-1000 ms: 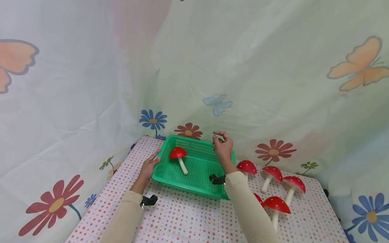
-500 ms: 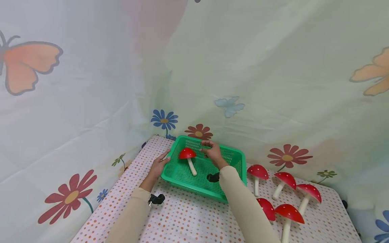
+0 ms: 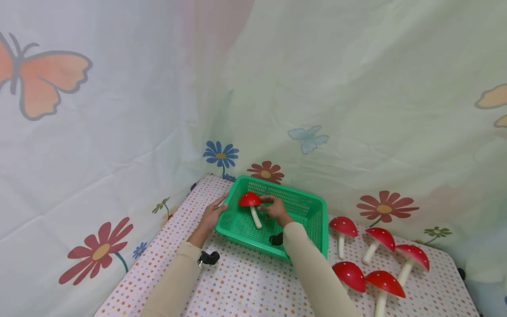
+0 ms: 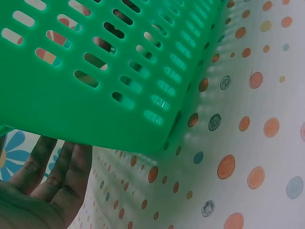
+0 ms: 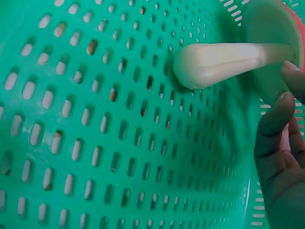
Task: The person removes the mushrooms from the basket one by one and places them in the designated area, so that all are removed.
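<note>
A toy mushroom (image 3: 255, 217) with a white-dotted red cap and white stem lies in the green basket (image 3: 263, 252). My right hand (image 3: 276, 208) is inside the basket, fingers bent, at the cap's right edge. In the right wrist view, my thumb and a fingertip stand apart beside the pale underside of the mushroom's cap (image 5: 267, 57); whether they touch it is unclear. My left hand (image 3: 211, 217) rests along the basket's left side. Its fingers (image 4: 71, 181) look nearly straight in the left wrist view and pass partly behind the green wall.
Several more red-capped mushrooms (image 3: 343, 226) lie on the dotted tablecloth (image 3: 245, 290) right of the basket, partly near my right sleeve. A printed cloth backdrop (image 3: 253, 88) with flowers and butterflies rises behind and to the left of the table.
My right hand has moved left and down, from above the basket's right part to the mushroom inside. My left hand stays at the basket's side. The head view has shifted.
</note>
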`<action>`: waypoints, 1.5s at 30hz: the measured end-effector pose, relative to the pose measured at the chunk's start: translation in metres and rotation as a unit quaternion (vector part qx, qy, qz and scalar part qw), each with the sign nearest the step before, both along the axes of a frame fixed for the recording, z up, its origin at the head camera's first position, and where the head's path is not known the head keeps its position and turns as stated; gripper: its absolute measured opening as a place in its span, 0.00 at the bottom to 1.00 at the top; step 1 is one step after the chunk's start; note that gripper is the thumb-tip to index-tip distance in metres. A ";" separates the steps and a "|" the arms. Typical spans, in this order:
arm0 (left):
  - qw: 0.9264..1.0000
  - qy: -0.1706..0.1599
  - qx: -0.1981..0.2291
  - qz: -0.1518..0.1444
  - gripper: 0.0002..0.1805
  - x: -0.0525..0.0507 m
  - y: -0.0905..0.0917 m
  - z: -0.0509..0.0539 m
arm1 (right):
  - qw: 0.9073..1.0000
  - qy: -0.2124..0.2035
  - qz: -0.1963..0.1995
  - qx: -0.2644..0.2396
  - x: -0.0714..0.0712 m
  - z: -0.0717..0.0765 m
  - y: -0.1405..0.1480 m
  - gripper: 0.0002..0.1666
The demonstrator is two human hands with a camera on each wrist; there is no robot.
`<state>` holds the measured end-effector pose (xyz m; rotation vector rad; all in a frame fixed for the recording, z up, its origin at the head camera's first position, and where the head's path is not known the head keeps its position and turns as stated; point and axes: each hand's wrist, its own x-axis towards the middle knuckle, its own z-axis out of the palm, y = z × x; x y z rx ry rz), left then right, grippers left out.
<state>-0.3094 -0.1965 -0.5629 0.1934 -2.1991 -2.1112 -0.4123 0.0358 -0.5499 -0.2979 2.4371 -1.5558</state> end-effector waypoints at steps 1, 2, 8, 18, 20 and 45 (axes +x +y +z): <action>1.000 0.001 0.000 0.001 0.28 0.000 0.000 0.001 | 1.000 0.005 -0.006 0.005 0.000 0.000 -0.001 0.21; 1.000 0.001 0.000 0.002 0.28 -0.001 0.000 0.001 | 1.000 0.011 -0.011 0.011 0.001 0.000 -0.002 0.21; 1.000 0.002 -0.005 -0.001 0.28 -0.004 0.003 0.001 | 0.997 0.050 -0.042 0.030 0.003 0.001 -0.005 0.17; 1.000 -0.001 -0.008 0.003 0.27 -0.009 0.009 0.002 | 0.988 0.114 -0.058 0.081 0.005 0.009 0.000 0.10; 1.000 -0.005 -0.008 0.003 0.27 -0.009 0.010 0.004 | 0.987 0.121 -0.059 0.087 0.006 0.011 0.000 0.09; 1.000 0.003 -0.022 0.007 0.28 0.002 0.003 0.001 | 0.974 0.170 -0.134 0.061 0.028 0.059 0.041 0.14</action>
